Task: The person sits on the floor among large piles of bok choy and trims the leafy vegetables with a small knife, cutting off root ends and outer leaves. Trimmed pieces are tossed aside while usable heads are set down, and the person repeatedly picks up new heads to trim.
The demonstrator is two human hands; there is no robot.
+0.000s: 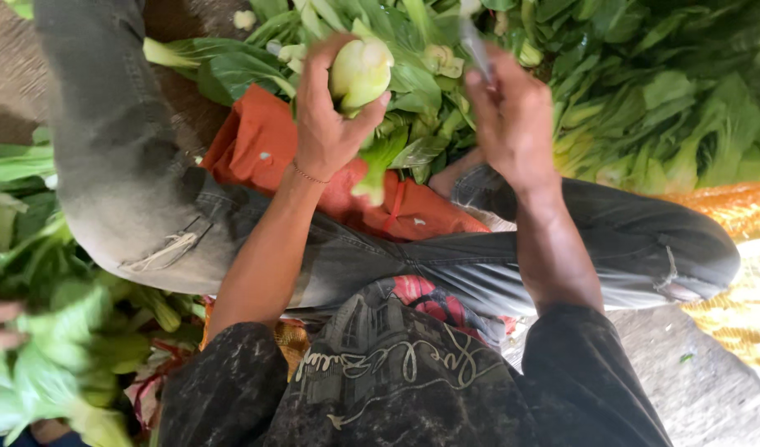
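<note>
Gripping a pale green bok choy head [360, 73] by its bulbous base, the left hand [326, 116] is curling its fingers closed around the stalk end, leaves hanging below the palm. It looks light, crisp and easily bruised, best held at that firm base. Just beside it, the right hand [512, 116] is closing on a knife [474, 43], its blade pointing past the knuckles.

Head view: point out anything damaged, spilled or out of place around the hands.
Nothing stands out as damaged. The left hand holds a pale green vegetable head, the right hand a knife. Loose leafy greens lie heaped on the ground around the legs, some beside the orange cloth.
</note>
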